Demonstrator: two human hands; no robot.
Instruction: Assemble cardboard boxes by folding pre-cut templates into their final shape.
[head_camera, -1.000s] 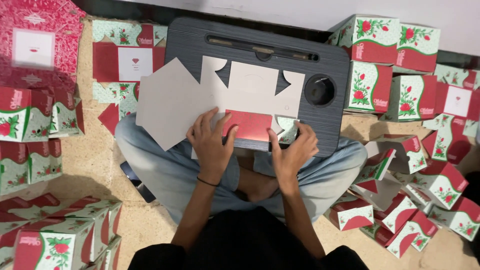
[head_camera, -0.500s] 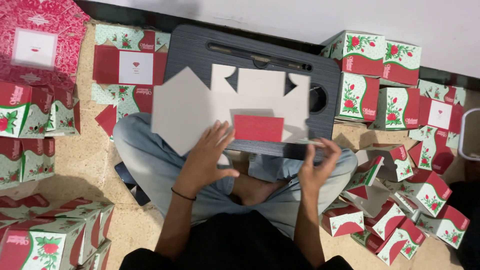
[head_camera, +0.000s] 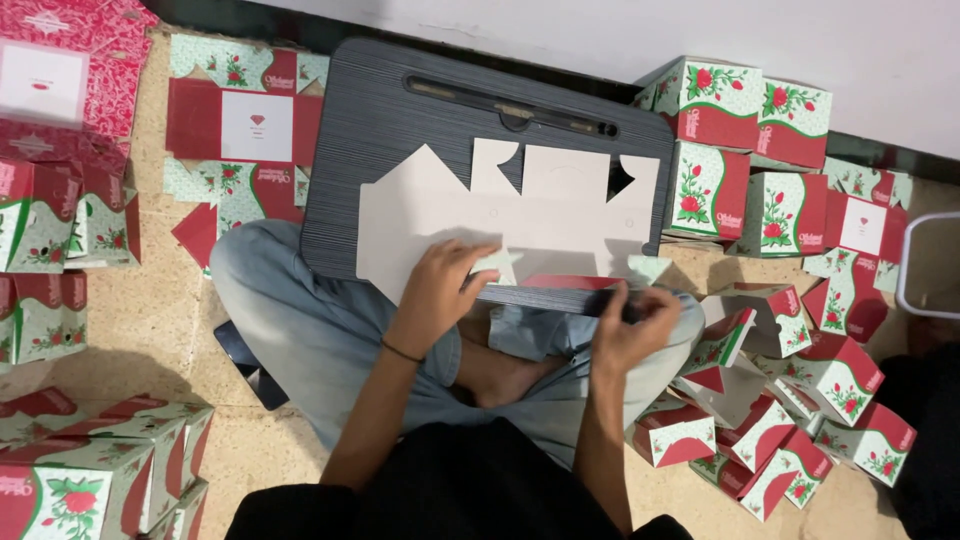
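- Cardboard blank (head_camera: 520, 225), cut flat and lying plain pale side up, covers the near half of a dark grey lap desk (head_camera: 400, 110). The desk rests across the crossed legs of a person sitting on a tiled floor (head_camera: 160, 330).
- The blank's notched tabs point to the far side. Along its near edge, a red printed flap (head_camera: 565, 283) is turned up over the desk's rim.
- Left hand (head_camera: 440, 290) lies palm down on the near left part of the blank. Its fingers are bent and press on a small pale green tab, without visibly gripping it. A thin dark band (head_camera: 402, 350) circles that wrist.
- Right hand (head_camera: 630, 325) is closed on the near right edge of the blank, its fingers pinching the edge where the red flap ends.
- Judging by this, the near flaps are being creased while most of the blank is still flat. Folding further would need one hand to hold the sheet down so it does not slide on the desk.
- On the far right, finished red and green boxes (head_camera: 760, 120) with rose prints are stacked against the wall.
- On the near right, more such boxes lie in a loose pile (head_camera: 790, 400).
- On the far left, a printed sheet (head_camera: 250, 125) lies flat on the floor, with further boxes at the left edge.
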